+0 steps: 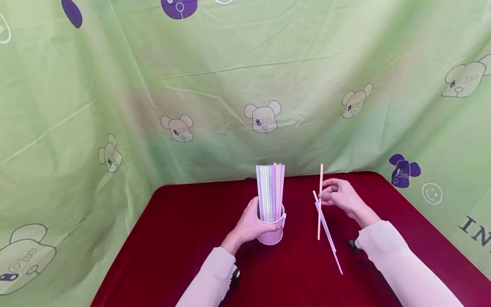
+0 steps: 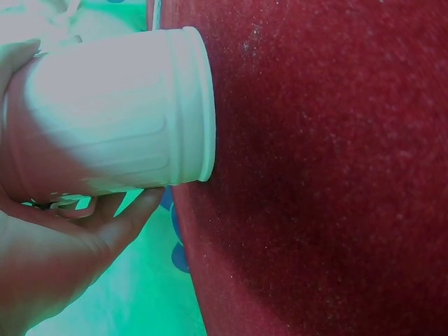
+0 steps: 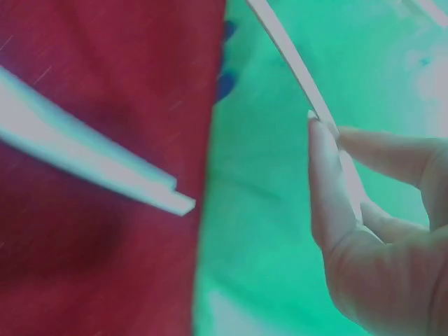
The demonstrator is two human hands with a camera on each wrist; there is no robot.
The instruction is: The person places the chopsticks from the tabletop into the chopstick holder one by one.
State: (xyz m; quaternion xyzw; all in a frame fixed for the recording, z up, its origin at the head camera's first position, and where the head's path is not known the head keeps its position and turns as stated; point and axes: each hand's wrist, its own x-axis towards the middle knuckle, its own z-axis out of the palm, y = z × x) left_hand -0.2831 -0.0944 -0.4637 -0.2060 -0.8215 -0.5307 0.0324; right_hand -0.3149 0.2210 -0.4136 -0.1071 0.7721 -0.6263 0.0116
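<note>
A small pale pink bucket [image 1: 270, 238] is gripped near its rim by my left hand [image 1: 251, 224]. In the left wrist view the bucket [image 2: 105, 112] shows its smooth side and base rim, with thumb and fingers around it. A bundle of long pastel strips [image 1: 270, 192] stands upright in it. Between thumb and fingertips my right hand [image 1: 341, 198] pinches one pale pink strip [image 1: 319, 224], held nearly upright; the right wrist view shows this strip [image 3: 290, 52] too. Below it two slender strips [image 1: 327, 230] lie overlapping on the table, seen blurred and close as pale strips [image 3: 91, 150].
Dark red cloth covers the table [image 1: 184, 238]. Behind and on both sides hangs a green curtain [image 1: 215, 76] printed with bear heads, meeting the table's back edge. A dark band [image 1: 354, 245] shows under the right sleeve cuff.
</note>
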